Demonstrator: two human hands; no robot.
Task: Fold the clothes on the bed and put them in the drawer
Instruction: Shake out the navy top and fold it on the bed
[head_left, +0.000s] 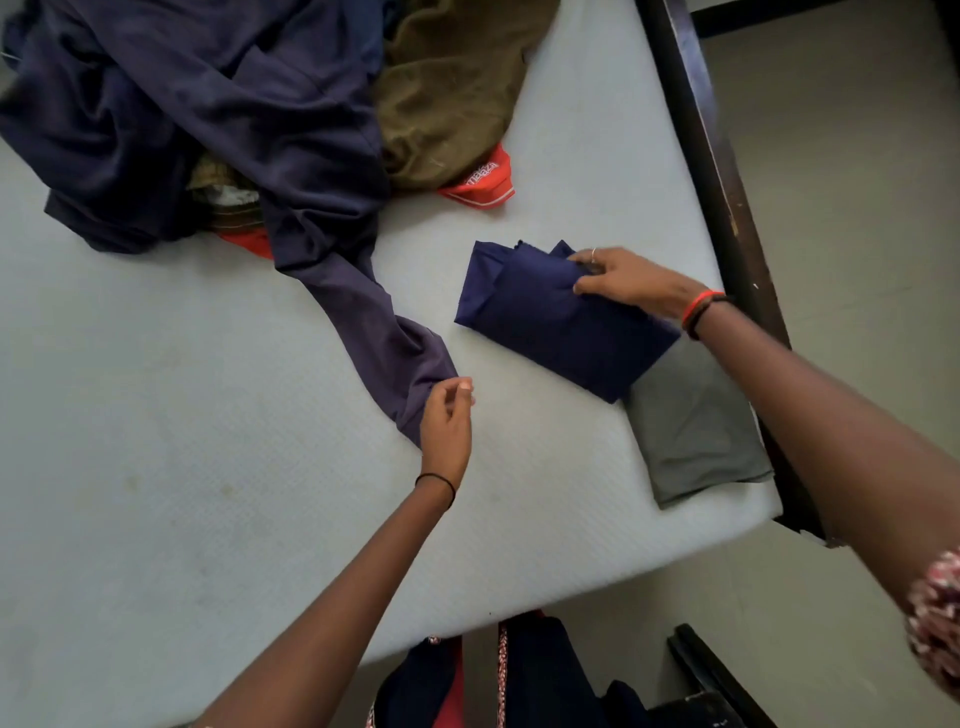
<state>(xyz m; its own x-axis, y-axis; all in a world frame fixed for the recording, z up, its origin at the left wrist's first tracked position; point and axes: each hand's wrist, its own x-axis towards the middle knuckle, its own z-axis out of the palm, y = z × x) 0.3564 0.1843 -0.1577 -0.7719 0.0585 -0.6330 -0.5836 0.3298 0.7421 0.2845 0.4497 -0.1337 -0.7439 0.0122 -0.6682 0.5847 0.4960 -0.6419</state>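
No drawer or other container shows in this view; all the clothing lies on the pale grey mattress of the bed (208, 467), which sits in a dark wooden bed frame (711, 156) along its right edge.

Near the right corner of the mattress lies a folded dark navy garment (545, 317), a compact rectangle set at a slant. Its lower corner overlaps a folded grey garment (691, 431) that lies just beside the frame. The right hand (628, 283) rests on the upper right part of the navy rectangle, its fingers (587, 286) curled and pressing a loose flap of cloth; whether they pinch that flap or only press it flat is hard to tell from this angle. A ring sits on one finger, and red and dark bands circle the wrist.

The left hand (447, 426) is at the end of a long purplish-navy sleeve or trouser leg (374, 332), which trails down from an unfolded pile at the top left. Its fingers (457, 389) are loosely bent, partly open, touching the cloth's hem at the thumb side without a firm hold. A thin black band circles this wrist.

The pile holds a large crumpled navy garment (182, 104), an olive-brown garment (447, 88) beside it, and an orange-red piece with white lettering (483, 182) sticking out from under the brown one.
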